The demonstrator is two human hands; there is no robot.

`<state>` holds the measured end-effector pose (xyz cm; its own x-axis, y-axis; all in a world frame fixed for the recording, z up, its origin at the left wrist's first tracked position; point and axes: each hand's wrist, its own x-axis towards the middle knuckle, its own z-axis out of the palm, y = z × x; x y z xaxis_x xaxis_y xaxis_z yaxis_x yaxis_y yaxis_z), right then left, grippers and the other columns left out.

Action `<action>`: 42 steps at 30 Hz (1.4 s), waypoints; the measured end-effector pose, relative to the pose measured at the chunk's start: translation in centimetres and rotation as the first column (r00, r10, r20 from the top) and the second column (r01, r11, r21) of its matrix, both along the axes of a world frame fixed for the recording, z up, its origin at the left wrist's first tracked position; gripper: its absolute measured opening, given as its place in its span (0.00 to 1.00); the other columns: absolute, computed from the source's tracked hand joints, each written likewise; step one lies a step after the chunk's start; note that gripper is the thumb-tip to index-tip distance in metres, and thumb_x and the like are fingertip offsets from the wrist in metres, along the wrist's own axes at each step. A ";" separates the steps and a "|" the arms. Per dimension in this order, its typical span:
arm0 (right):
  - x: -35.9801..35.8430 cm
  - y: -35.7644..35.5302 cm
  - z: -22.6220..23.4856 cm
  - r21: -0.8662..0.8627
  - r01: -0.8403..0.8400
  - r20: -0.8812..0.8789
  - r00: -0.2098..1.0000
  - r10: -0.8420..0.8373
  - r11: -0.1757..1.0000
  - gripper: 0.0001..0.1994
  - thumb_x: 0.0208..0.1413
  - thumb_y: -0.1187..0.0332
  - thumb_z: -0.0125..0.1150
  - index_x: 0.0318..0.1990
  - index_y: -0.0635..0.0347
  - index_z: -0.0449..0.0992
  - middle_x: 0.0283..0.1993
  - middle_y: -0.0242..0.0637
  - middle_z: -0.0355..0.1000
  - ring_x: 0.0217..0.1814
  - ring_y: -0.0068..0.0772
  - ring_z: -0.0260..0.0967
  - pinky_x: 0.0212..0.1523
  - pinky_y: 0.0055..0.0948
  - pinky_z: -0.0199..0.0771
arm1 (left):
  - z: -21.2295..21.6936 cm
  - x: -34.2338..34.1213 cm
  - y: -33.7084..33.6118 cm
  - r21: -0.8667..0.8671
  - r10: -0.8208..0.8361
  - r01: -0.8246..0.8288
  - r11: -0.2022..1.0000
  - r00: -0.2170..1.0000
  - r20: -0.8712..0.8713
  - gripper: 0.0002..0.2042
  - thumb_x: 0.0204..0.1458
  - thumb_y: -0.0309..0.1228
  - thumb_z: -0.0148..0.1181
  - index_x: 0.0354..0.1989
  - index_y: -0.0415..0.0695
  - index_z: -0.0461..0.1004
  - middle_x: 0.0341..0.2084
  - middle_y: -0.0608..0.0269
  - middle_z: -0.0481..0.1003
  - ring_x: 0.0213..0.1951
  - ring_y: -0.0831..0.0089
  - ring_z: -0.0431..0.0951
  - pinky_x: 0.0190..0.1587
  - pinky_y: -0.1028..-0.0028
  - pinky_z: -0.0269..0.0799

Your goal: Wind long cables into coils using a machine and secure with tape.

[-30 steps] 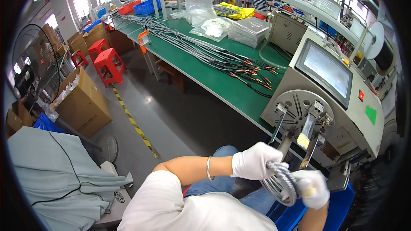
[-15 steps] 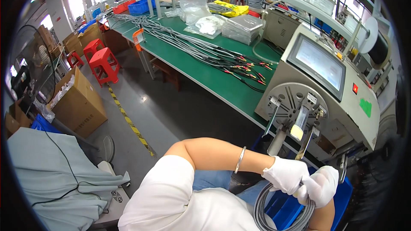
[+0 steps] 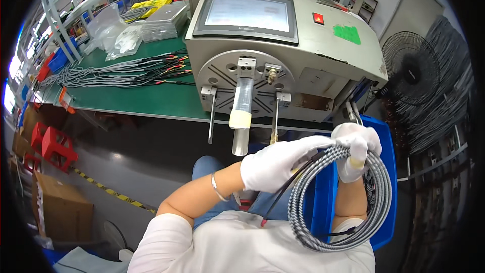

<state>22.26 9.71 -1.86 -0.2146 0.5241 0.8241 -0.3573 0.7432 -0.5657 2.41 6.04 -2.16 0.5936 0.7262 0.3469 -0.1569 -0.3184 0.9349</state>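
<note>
A coil of grey braided cable point(image 3: 296, 202) hangs from my gloved hands in front of my body, its ring facing up toward me. My left hand point(image 3: 280, 166), in a white glove, reaches to the top left of the coil with its fingers closed on it. My right hand point(image 3: 357, 144), also white-gloved, is closed around the coil's top, fingers bent over it. A black cable end with a red tip point(image 3: 263, 222) dangles below my left hand. Near the coil's bottom a black tie point(image 3: 349, 231) wraps the strands.
Ahead stands a winding machine point(image 3: 323, 71) with a screen point(image 3: 247, 15) and a slotted round disc point(image 3: 212, 68) bearing protruding rods. A blue bin point(image 3: 386, 136) sits below my right arm. More cables point(image 3: 116, 76) lie on the green bench point(image 3: 126, 102). At right is a black fan point(image 3: 411, 68).
My view has swung right, bringing the machine to the middle. The coil is lifted and turned so its whole ring shows. My hands, bunched together before, are now a little apart along its top.
</note>
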 end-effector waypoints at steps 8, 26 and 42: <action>-1.9 -1.2 -2.3 -0.388 0.118 -0.196 0.958 -0.207 0.914 0.10 0.57 0.69 0.59 0.26 0.58 0.66 0.24 0.34 0.70 0.19 0.22 0.63 0.19 0.19 0.63 | -2.2 2.0 0.7 0.660 0.481 -0.451 0.601 0.863 0.151 0.12 0.45 0.33 0.65 0.38 0.45 0.74 0.21 0.59 0.72 0.23 0.62 0.75 0.26 0.71 0.71; 21.3 17.6 -16.9 0.040 0.942 0.218 0.316 -0.923 0.332 0.11 0.63 0.66 0.47 0.49 0.58 0.70 0.39 0.32 0.73 0.41 0.28 0.70 0.51 0.30 0.70 | -6.7 20.9 15.5 0.014 0.469 -0.479 0.878 0.864 0.183 0.06 0.51 0.27 0.59 0.31 0.42 0.67 0.18 0.57 0.73 0.21 0.72 0.76 0.24 0.70 0.72; 18.5 17.3 -13.1 -0.447 0.630 0.163 0.755 -0.635 0.635 0.06 0.57 0.73 0.55 0.40 0.63 0.72 0.39 0.34 0.71 0.37 0.23 0.68 0.39 0.23 0.70 | -7.6 20.8 16.6 0.294 0.628 -0.673 0.679 0.739 0.243 0.07 0.53 0.28 0.59 0.32 0.44 0.67 0.20 0.57 0.74 0.22 0.66 0.77 0.26 0.68 0.72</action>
